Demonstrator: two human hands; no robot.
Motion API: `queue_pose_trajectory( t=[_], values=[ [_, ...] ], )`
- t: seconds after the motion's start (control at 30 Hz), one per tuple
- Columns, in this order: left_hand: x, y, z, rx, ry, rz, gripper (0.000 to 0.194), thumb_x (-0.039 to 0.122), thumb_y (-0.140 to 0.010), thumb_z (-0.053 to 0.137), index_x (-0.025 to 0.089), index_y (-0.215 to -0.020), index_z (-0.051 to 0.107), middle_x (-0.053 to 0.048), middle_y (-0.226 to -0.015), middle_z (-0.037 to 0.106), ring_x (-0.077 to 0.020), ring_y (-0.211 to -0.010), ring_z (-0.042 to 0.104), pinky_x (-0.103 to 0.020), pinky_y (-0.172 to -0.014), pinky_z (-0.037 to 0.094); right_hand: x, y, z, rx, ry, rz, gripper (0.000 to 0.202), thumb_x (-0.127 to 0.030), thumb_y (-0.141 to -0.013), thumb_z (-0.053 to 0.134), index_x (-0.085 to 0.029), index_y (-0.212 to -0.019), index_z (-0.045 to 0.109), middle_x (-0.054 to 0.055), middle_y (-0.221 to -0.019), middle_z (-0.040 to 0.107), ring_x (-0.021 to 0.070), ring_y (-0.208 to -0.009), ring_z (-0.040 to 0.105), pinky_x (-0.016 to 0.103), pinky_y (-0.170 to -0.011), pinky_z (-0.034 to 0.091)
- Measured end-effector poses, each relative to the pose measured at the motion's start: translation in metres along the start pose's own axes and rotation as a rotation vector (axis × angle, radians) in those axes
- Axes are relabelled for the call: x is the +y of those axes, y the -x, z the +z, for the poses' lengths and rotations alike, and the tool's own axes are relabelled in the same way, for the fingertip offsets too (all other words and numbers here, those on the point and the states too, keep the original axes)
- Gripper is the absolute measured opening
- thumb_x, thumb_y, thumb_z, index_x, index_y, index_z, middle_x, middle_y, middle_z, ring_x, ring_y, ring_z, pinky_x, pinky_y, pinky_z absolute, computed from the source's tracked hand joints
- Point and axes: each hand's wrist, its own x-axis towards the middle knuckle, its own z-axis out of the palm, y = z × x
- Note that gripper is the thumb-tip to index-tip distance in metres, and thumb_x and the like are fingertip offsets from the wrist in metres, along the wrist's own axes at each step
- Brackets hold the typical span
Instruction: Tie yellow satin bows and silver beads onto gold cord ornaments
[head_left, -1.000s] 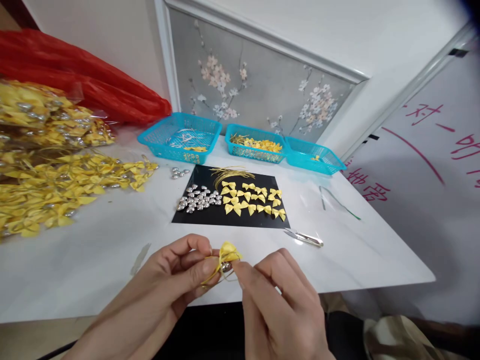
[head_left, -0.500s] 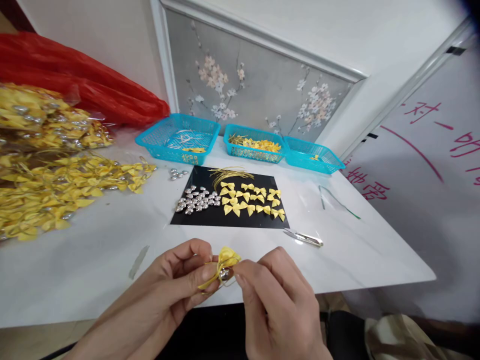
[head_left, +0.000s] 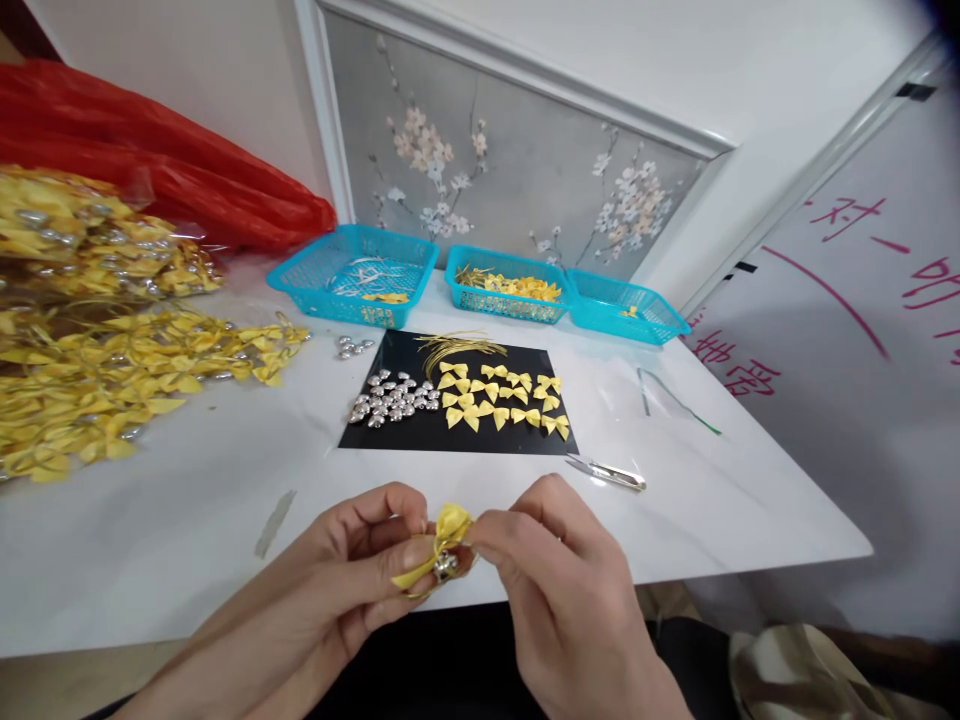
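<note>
- By the left hand (head_left: 352, 565), a yellow bow (head_left: 452, 523) is held in a close pinch between thumb and fingers, with the other fingers curled behind.
- By the right hand (head_left: 574, 580), the thumb and forefinger are kept nearly closed at the bow's side; a thin cord (head_left: 459, 541) seems to be caught there, though the tips partly cover it.
- Just under the bow's middle, a silver bead (head_left: 445, 566) is seen, in front of the left fingers.
- The cord appears to be worked around the bow and bead, and so a fastening step is judged to be in hand. For the next move, a firm left pinch and a gentle, even pull would be called for, so that the bead is not twisted.
- Beyond the hands, on the surface (head_left: 712, 520), a black mat (head_left: 450, 443) is laid, with heart-shaped beads (head_left: 390, 400), bows in rows (head_left: 493, 415) and cut cords (head_left: 465, 348).
- Beside its near right corner, thread snips (head_left: 611, 473) are placed.
- Farther back, three blue baskets (head_left: 510, 303) are lined up; at the left, a pile of beaded bows (head_left: 135, 360) is spread.
</note>
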Motion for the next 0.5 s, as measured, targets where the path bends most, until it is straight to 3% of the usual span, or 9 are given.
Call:
queue_pose_trajectory(
  t=[0.13,0.5],
  values=[
    [0.0012,0.0003,0.0009,0.011,0.008,-0.009,0.021,0.02,-0.068,0.09,0.021,-0.07,0.069,-0.001,-0.076,0.072,-0.0113,-0.075,0.068,-0.012,-0.063,0.053,0.001,-0.0009,-0.0015,-0.006,-0.047,0.034,0.031,0.002,-0.09,0.046,-0.019,-0.095,0.068,0.001,-0.074,0.045,0.0146,-0.065,0.044,0.026,-0.055,0.037],
    [-0.0006,0.0002,-0.0027,-0.021,0.026,-0.028,0.02,0.02,-0.069,0.089,0.021,-0.072,0.069,0.0,-0.071,0.069,-0.0056,-0.055,0.056,-0.009,-0.049,0.043,0.0014,-0.0016,-0.003,-0.029,0.056,-0.016,0.027,0.002,-0.087,0.048,-0.019,-0.089,0.066,0.001,-0.072,0.047,0.0148,-0.063,0.044,0.026,-0.057,0.035]
  ],
)
